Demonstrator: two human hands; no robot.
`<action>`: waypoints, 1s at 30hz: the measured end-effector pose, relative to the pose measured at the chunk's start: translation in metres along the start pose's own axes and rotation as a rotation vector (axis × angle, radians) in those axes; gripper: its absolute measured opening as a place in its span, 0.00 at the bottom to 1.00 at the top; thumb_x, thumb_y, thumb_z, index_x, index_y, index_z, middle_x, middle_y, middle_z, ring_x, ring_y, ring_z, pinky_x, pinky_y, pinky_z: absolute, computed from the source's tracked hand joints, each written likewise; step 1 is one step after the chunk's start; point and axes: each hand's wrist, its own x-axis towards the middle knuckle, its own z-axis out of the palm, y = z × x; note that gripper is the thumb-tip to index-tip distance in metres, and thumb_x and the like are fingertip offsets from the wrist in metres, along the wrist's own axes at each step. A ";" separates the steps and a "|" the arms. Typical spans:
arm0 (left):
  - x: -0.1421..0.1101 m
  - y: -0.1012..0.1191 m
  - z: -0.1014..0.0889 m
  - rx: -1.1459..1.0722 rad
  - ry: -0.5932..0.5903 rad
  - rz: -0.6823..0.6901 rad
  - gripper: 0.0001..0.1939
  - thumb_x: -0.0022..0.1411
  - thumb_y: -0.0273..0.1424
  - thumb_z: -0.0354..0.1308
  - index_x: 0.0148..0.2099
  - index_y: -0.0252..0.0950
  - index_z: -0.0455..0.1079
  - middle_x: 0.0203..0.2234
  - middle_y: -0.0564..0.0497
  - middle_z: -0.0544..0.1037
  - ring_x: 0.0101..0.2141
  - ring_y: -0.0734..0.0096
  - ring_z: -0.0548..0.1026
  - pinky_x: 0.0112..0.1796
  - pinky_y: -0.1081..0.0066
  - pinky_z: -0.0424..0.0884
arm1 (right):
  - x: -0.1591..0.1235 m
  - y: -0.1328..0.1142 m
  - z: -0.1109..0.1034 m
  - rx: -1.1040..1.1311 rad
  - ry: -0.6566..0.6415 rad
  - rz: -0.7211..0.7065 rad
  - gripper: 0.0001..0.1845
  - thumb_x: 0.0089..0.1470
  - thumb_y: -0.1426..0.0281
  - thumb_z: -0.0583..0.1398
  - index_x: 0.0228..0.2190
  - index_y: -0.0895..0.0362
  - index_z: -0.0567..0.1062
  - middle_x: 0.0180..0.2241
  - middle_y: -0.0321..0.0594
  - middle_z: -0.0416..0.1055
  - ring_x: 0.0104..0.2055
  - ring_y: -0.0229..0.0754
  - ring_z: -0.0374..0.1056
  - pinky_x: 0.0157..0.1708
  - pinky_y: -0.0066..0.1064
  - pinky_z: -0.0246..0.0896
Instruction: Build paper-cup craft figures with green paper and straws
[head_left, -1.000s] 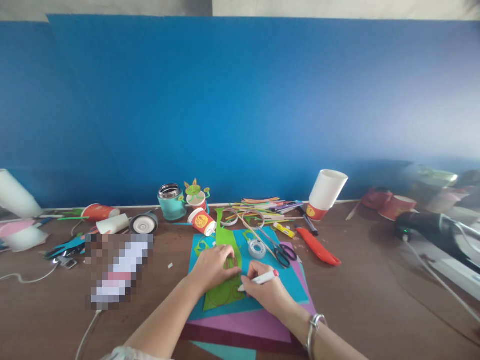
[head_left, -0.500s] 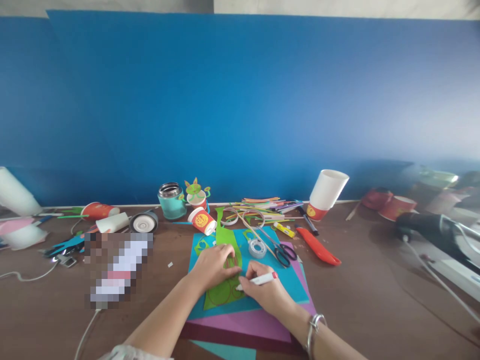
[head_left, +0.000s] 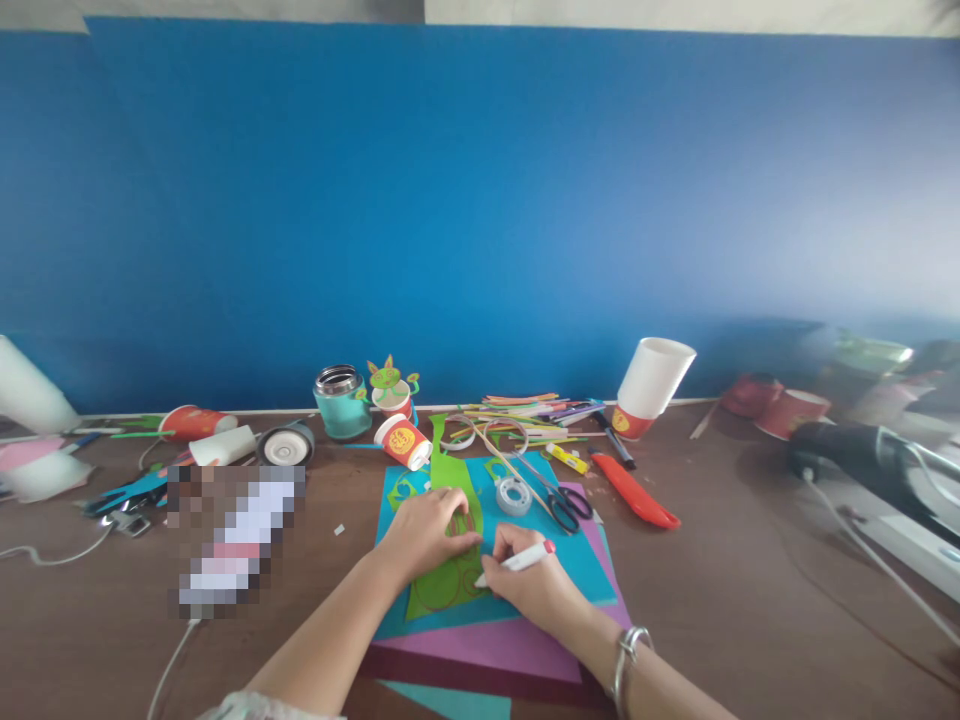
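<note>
My right hand [head_left: 529, 575] grips a white marker [head_left: 526, 556] with a red end. Its tip is at the lower right part of a green sheet of paper [head_left: 439, 585], beside a small drawn circle. Larger reddish outlines are drawn on the same sheet. My left hand [head_left: 431, 528] rests on the green sheet, thumb apart from the curved fingers, covering part of it. Under the green sheet lies blue paper [head_left: 581, 575], on top of purple paper [head_left: 487, 650]. A tape roll [head_left: 513, 496] and black-handled scissors [head_left: 570, 508] lie on the blue paper, beyond my right hand.
Behind the papers are a teal jar [head_left: 342, 405], a tipped red paper cup [head_left: 403, 441] and a cup with a green cat figure [head_left: 386, 376]. Coloured sticks [head_left: 525, 412], a glue stick [head_left: 568, 459], a red cutter [head_left: 636, 492] and stacked cups [head_left: 654, 385] lie rightward. A blurred-out phone-like object [head_left: 244, 540] is left.
The marker tip has shifted very slightly on the green sheet, near the small circle. My left hand stays in place, and the view has moved a little.
</note>
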 end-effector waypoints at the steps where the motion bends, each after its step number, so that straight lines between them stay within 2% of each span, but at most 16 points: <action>1: 0.000 0.000 0.000 0.000 0.000 -0.001 0.15 0.55 0.44 0.59 0.40 0.42 0.67 0.33 0.53 0.76 0.33 0.66 0.75 0.32 0.72 0.64 | 0.000 0.000 0.000 0.012 -0.012 0.014 0.12 0.42 0.72 0.56 0.15 0.54 0.57 0.13 0.27 0.57 0.17 0.32 0.54 0.17 0.24 0.45; 7: 0.000 0.000 0.000 0.000 -0.006 0.000 0.15 0.56 0.45 0.59 0.41 0.41 0.66 0.34 0.53 0.76 0.35 0.65 0.75 0.33 0.72 0.64 | -0.001 -0.006 -0.004 0.096 -0.023 0.065 0.10 0.44 0.71 0.55 0.17 0.54 0.59 0.13 0.29 0.62 0.17 0.32 0.54 0.17 0.24 0.45; 24: 0.000 0.001 -0.001 0.008 -0.010 -0.002 0.15 0.56 0.44 0.59 0.40 0.41 0.67 0.32 0.53 0.76 0.34 0.65 0.75 0.33 0.73 0.65 | -0.002 -0.004 -0.003 0.081 0.023 0.060 0.11 0.42 0.71 0.55 0.16 0.54 0.57 0.14 0.28 0.57 0.18 0.32 0.51 0.16 0.24 0.44; 30: 0.000 0.001 -0.001 0.006 -0.004 -0.006 0.15 0.56 0.44 0.59 0.40 0.42 0.67 0.32 0.54 0.76 0.33 0.66 0.75 0.32 0.73 0.64 | -0.003 -0.005 -0.003 0.071 -0.013 0.072 0.11 0.42 0.72 0.55 0.16 0.54 0.57 0.14 0.27 0.56 0.17 0.32 0.52 0.15 0.24 0.43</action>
